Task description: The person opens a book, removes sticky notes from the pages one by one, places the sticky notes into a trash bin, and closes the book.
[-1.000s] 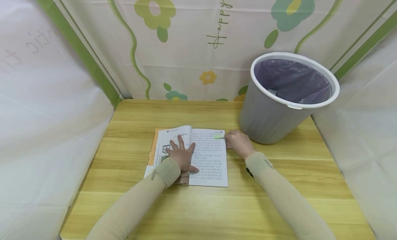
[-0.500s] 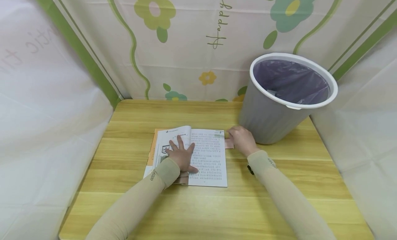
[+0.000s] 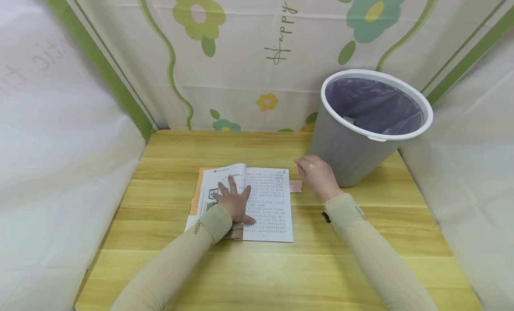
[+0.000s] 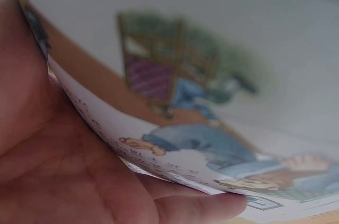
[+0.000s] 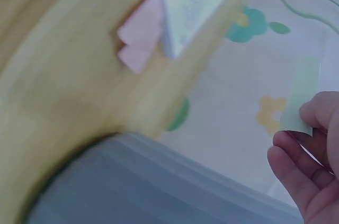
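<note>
An open book (image 3: pixel 268 205) lies on the wooden table. My left hand (image 3: pixel 234 205), fingers spread, presses its left page near the fold. In the left wrist view the left hand (image 4: pixel 79 176) lies against a curved, illustrated page (image 4: pixel 222 113). My right hand (image 3: pixel 318 177) is raised to the right of the book, apart from it. Between thumb and fingers the right hand (image 5: pixel 312 155) pinches a pale green sticky tab (image 5: pixel 303 86), which the head view hardly shows. Pink sticky tabs (image 5: pixel 142 33) stick out from the book's right edge.
A grey trash bin (image 3: pixel 347 155) with a purple liner (image 3: pixel 377 101) stands at the table's back right, close to my right hand. Some pale scraps lie inside it. Flower-printed cloth (image 3: pixel 241 70) hangs behind the table (image 3: pixel 257 275), and white cloth hangs at both sides.
The green sticky tab has come off the right page with my right hand, which has moved slightly right, away from the book. The pink tab is now uncovered. My left hand stays put.
</note>
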Demonstrator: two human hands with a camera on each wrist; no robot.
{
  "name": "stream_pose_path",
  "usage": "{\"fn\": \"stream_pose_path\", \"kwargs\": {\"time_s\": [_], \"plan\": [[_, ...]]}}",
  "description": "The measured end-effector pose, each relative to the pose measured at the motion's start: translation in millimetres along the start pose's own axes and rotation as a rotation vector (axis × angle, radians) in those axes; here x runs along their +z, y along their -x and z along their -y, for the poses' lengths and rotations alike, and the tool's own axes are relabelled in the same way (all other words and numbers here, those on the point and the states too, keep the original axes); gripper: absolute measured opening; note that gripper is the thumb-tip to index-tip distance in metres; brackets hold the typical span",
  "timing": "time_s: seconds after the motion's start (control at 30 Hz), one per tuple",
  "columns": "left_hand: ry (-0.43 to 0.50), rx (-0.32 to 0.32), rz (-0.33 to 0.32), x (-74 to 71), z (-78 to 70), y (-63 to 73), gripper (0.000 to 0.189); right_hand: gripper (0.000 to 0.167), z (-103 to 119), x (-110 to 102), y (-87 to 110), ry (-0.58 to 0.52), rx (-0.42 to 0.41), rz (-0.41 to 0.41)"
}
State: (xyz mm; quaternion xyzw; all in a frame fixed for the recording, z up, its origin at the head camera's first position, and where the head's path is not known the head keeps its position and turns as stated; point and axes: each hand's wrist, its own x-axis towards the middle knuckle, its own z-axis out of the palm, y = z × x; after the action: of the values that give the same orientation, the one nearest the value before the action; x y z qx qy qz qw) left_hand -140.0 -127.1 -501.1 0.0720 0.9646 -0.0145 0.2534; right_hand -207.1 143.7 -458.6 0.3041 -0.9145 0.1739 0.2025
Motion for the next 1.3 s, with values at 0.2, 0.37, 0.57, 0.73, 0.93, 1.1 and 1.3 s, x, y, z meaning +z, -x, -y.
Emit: {"fn": "stream_pose_path", "kwargs": {"time_s": [0.2,0.37,0.57,0.73,0.93,1.1,1.3], "plan": [[0.001,0.001,-0.012,-1.8,-0.9,2.2,0.123,0.018,10.9,-27.3,-7.4,-0.002,-0.055,-0.084],[-0.005,-0.002,-0.019,-0.3,-0.7,0.9,0.123,0.018,21.3,-49.3,-15.3,0.011,-0.130,-0.162],[-0.006,0.004,-0.029,2.0,0.3,-0.8,0.123,0.018,33.8,-77.2,-24.3,0.027,-0.192,-0.262],[-0.012,0.005,-0.025,0.2,-0.1,0.5,0.123,0.019,37.8,-101.7,-30.3,0.046,-0.226,-0.327],[-0.009,0.004,-0.024,-2.0,-1.2,2.9,0.123,0.020,34.9,-130.1,-37.4,0.000,-0.209,-0.441],[-0.006,-0.003,-0.019,-1.8,-1.5,3.0,0.123,0.019,29.9,-151.8,-41.8,0.011,-0.193,-0.506],[-0.011,-0.002,-0.018,-3.3,-1.3,5.1,0.122,0.019,23.2,-170.7,-45.1,0.019,-0.152,-0.559]]}}
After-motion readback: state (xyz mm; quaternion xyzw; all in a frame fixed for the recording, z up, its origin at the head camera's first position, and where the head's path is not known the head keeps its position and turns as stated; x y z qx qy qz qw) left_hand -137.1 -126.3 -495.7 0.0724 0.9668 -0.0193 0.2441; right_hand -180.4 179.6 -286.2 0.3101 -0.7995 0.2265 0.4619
